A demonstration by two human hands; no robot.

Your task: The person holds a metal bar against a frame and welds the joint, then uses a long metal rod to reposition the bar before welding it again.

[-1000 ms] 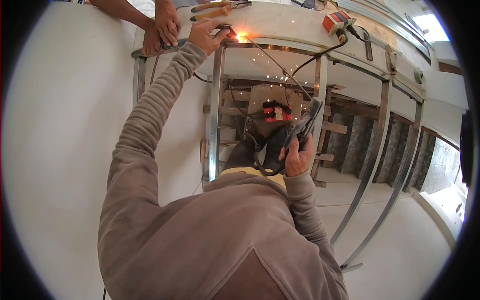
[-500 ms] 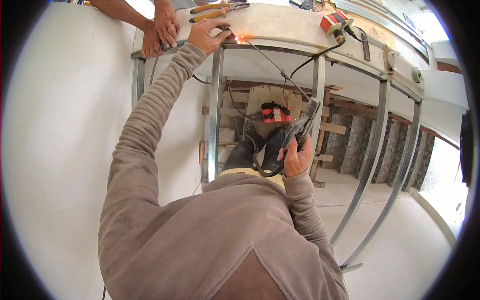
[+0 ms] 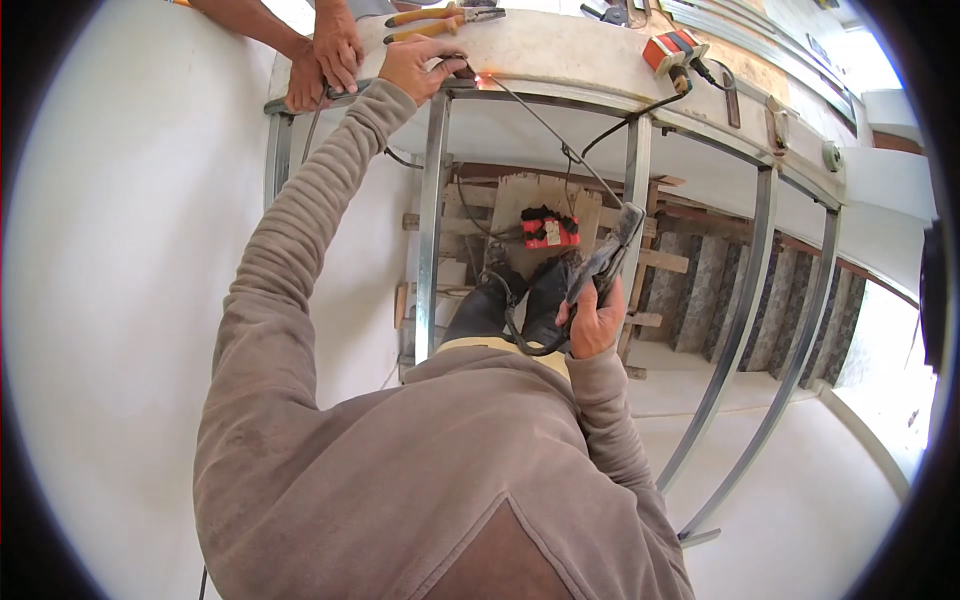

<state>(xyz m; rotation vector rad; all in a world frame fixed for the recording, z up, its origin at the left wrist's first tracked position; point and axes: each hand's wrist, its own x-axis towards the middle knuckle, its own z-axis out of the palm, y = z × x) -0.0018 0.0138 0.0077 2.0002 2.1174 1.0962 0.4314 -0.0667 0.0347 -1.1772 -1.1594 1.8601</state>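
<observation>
My right hand (image 3: 597, 322) is closed around a welding electrode holder (image 3: 612, 252). A thin welding rod (image 3: 545, 126) runs from its jaws up and left to a small orange glow at the top rail of the metal frame (image 3: 540, 97). Beside that glow, my left hand (image 3: 415, 68) pinches a small dark metal piece (image 3: 464, 70) against the rail. Farther left, another person's hands (image 3: 318, 72) rest on the rail's end. Pliers with yellow handles (image 3: 428, 22) lie on the white ledge (image 3: 560, 45) just beyond my left hand.
A red box with plugged cables (image 3: 672, 50) sits on the ledge, near a tape roll (image 3: 832, 155). Upright metal bars (image 3: 432, 220) stand before me. Below are wooden planks, another red box (image 3: 550, 232) with cables, and stairs (image 3: 700, 290) descending on the right.
The bright arc at the rod's tip has shrunk to a small, dimmer glow. Both hands keep their grips and have barely moved; the view has shifted very slightly.
</observation>
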